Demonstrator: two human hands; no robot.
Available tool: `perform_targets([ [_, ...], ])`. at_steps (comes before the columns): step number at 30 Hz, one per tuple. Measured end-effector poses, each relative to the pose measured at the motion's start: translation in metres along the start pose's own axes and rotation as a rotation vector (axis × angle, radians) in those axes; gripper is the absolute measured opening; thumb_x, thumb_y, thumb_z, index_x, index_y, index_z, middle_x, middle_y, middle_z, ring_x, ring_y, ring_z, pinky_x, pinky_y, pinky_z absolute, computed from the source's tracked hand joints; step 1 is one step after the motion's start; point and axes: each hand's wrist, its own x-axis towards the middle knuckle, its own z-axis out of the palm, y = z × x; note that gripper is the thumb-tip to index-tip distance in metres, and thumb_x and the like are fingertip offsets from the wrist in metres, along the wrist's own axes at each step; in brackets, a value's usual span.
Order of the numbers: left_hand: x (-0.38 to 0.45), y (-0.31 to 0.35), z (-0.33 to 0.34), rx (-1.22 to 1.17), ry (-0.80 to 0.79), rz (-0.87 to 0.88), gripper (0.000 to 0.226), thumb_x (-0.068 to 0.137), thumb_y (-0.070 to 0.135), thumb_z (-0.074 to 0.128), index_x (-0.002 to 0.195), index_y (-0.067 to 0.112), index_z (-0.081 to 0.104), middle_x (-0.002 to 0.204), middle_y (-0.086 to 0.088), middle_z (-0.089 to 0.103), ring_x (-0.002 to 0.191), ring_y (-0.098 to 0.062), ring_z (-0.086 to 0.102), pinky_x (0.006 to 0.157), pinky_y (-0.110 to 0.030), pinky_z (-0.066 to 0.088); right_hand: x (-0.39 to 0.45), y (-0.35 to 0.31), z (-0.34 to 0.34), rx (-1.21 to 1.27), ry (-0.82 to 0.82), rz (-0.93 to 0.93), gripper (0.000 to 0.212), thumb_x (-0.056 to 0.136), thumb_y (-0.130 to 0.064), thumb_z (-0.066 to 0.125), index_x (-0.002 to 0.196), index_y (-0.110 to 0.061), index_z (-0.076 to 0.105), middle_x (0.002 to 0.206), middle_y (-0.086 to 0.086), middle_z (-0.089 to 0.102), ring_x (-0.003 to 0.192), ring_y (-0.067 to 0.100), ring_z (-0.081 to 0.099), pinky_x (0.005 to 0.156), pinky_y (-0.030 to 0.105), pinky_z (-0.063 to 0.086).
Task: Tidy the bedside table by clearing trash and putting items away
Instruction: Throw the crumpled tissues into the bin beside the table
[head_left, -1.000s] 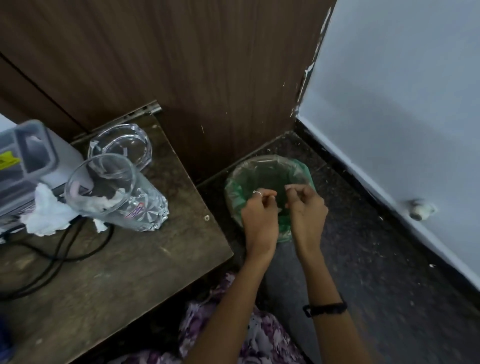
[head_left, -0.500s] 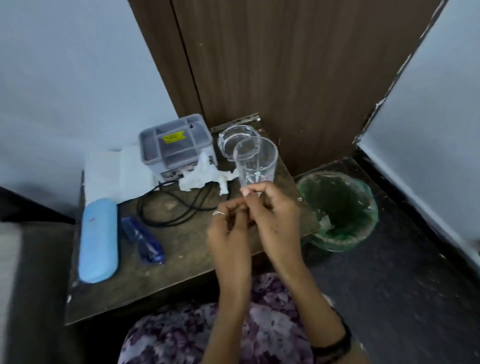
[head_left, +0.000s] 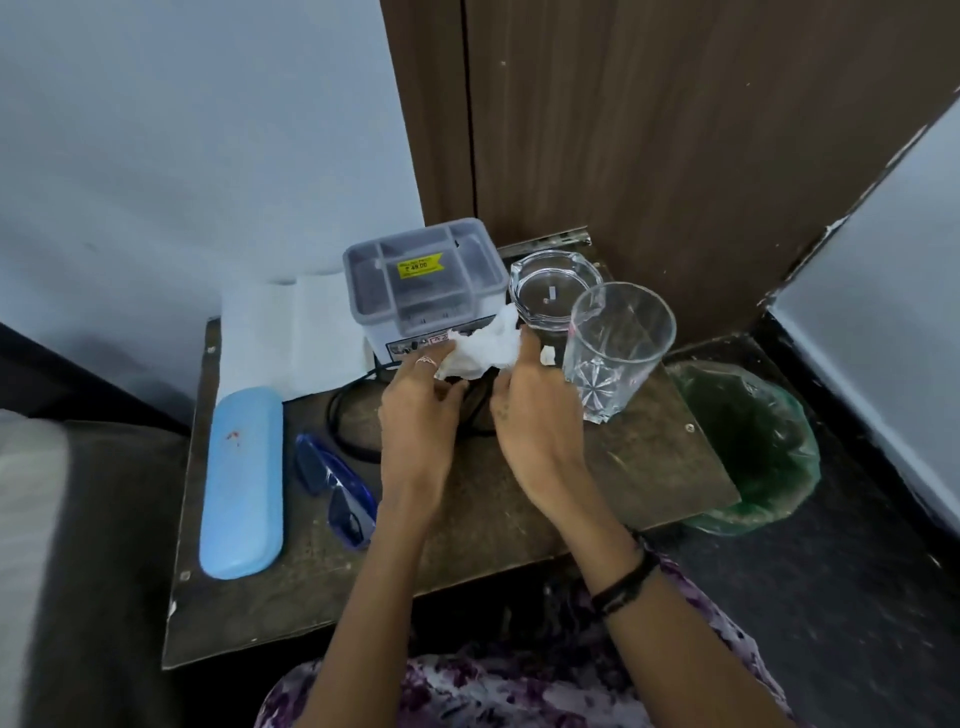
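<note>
Head view, looking down on wooden bedside table (head_left: 519, 519), centre of frame

Left hand (head_left: 418, 431) just left of centre, back of hand up, ring on one finger, fingers (head_left: 434, 364) curled together, tips on left edge of crumpled white tissue (head_left: 483, 348). Right hand (head_left: 537, 415) just right of centre, fingers (head_left: 530, 345) bunched and pressed against right side of same tissue; black band on that wrist. Tissue pinched between both hands, sat above centre, touching front of grey plastic box (head_left: 423, 286). Could not tell whether tissue lifted off table or resting on it

Small white scrap (head_left: 548, 356) just right of right fingertips, beside base of clear drinking glass (head_left: 613, 348). Glass upright, right of centre, not touched by either hand. Clear glass ashtray (head_left: 553, 286) behind glass, next to box, upper centre

Grey box with yellow price sticker on top, upper centre. Black cable (head_left: 353, 426) looped on table under and left of hands. Folded white paper (head_left: 291, 338) left of box against wall. Light blue glasses case (head_left: 241, 483) at left of table, lengthwise. Blue glasses (head_left: 337, 491) between case and left forearm, apart from both

Green-lined bin (head_left: 753, 447) on floor at right, just off table's right edge, well apart from hands
</note>
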Motion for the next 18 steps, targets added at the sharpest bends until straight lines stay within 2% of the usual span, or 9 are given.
perform_targets([
  [4, 0.006, -0.001, 0.007, -0.048, 0.043, -0.024, 0.026, 0.086, 0.012, 0.061, 0.111, 0.018, 0.063, 0.11, -0.001, 0.068, 0.092, -0.015, 0.064, 0.076, -0.018, 0.041, 0.006, -0.004, 0.004, -0.063, -0.016, -0.002, 0.026, 0.095, -0.015, 0.043, 0.119, -0.005, 0.043, 0.101, 0.019, 0.066, 0.095, 0.037, 0.063, 0.073, 0.041, 0.046],
  [8, 0.004, 0.002, 0.001, -0.103, 0.134, -0.05, 0.013, 0.087, 0.012, 0.06, 0.1, 0.013, 0.062, 0.091, 0.004, 0.065, 0.076, -0.006, 0.059, 0.061, -0.004, 0.038, 0.003, -0.007, 0.002, -0.086, 0.051, -0.047, 0.025, 0.097, -0.017, 0.043, 0.119, -0.006, 0.043, 0.096, 0.017, 0.068, 0.09, 0.035, 0.065, 0.068, 0.038, 0.045],
  [10, -0.001, 0.001, -0.006, -0.159, 0.199, -0.092, 0.012, 0.086, 0.012, 0.06, 0.098, 0.015, 0.06, 0.086, 0.009, 0.06, 0.067, 0.002, 0.055, 0.059, 0.002, 0.039, 0.002, -0.007, 0.0, -0.107, 0.022, -0.02, 0.032, 0.096, -0.015, 0.045, 0.125, -0.004, 0.039, 0.098, 0.017, 0.067, 0.093, 0.034, 0.065, 0.07, 0.037, 0.047],
  [14, -0.008, 0.002, -0.014, -0.245, 0.206, -0.15, 0.019, 0.087, 0.012, 0.058, 0.104, 0.019, 0.062, 0.082, 0.014, 0.06, 0.067, 0.009, 0.057, 0.059, 0.001, 0.041, 0.0, -0.009, 0.003, -0.172, -0.107, 0.026, 0.025, 0.093, -0.008, 0.047, 0.117, -0.001, 0.045, 0.107, 0.017, 0.064, 0.099, 0.035, 0.062, 0.077, 0.037, 0.047],
  [18, -0.017, 0.007, -0.019, -0.282, 0.205, -0.186, 0.024, 0.088, 0.016, 0.06, 0.111, 0.016, 0.064, 0.089, 0.008, 0.065, 0.074, 0.005, 0.059, 0.066, -0.005, 0.046, -0.005, -0.012, -0.008, -0.102, 0.006, -0.046, 0.019, 0.095, -0.012, 0.045, 0.112, -0.005, 0.05, 0.098, 0.015, 0.068, 0.091, 0.032, 0.066, 0.072, 0.036, 0.049],
])
